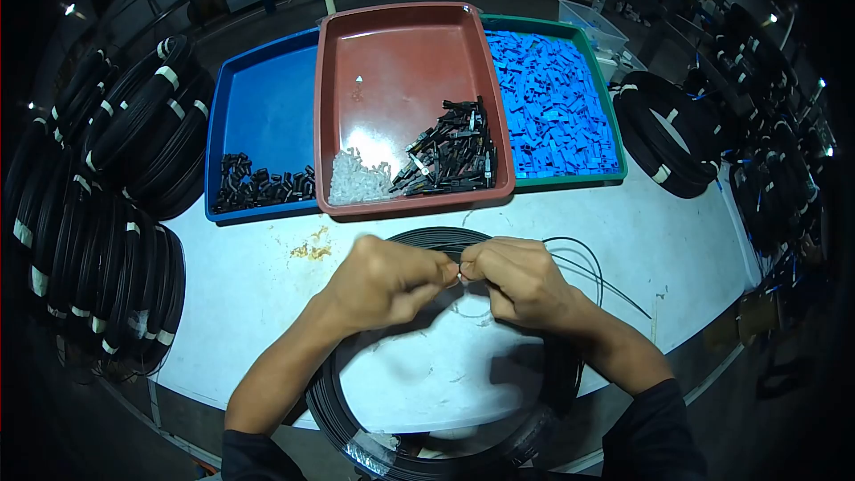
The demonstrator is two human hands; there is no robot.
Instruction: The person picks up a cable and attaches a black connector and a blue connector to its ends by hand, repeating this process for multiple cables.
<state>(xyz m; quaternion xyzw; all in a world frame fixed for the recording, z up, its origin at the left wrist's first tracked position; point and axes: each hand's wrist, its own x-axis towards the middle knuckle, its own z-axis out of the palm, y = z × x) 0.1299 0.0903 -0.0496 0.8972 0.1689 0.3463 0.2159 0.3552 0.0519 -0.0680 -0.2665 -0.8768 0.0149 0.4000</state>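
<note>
My left hand and my right hand meet above the far side of a coil of black cable. Both are closed in a pinch, fingertips nearly touching. Between them shows a tiny dark piece with a pale tip, seemingly a cable end in my right fingers; what my left fingers grip is mostly hidden. Under the hands a thin pale strand curves over the white table. Loose black cable ends stick out of the coil to the right. Clear tape wraps the coil's near side.
Behind the coil stand a blue tray with short black pieces, a red-brown tray with clear and black parts, and a green tray of blue clips. Cable coils are stacked at left, with more coils at right.
</note>
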